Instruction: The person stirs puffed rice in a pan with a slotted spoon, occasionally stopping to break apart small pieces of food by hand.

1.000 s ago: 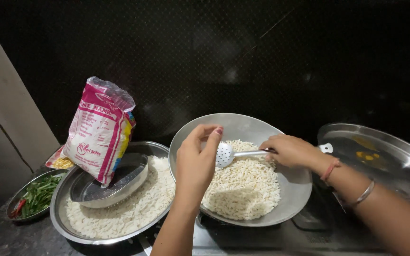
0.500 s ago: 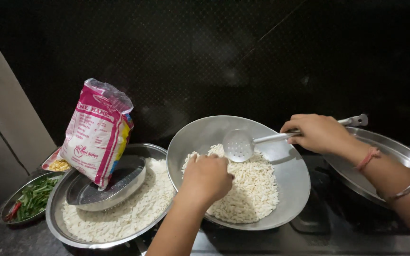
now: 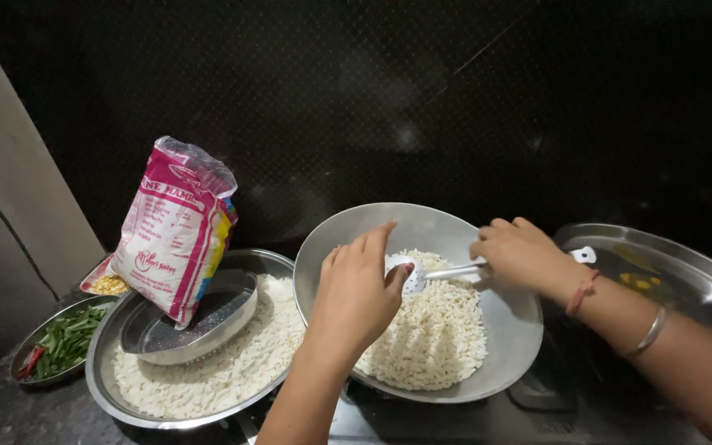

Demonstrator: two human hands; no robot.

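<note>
A wide, round, shiny steel pan [image 3: 488, 239] sits tilted on a stove, holding a heap of white puffed rice [image 3: 434, 330] in its lower middle. A slotted steel spoon [image 3: 422, 274] with a long, thin handle lies level above the rice, its bowl near the pan's centre.

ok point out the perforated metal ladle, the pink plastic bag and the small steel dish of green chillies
perforated metal ladle [image 3: 406, 276]: head view, on its round slotted bowl
pink plastic bag [image 3: 173, 235]: head view, middle of its printed front
small steel dish of green chillies [image 3: 33, 341]: head view, on its bare rim
</note>
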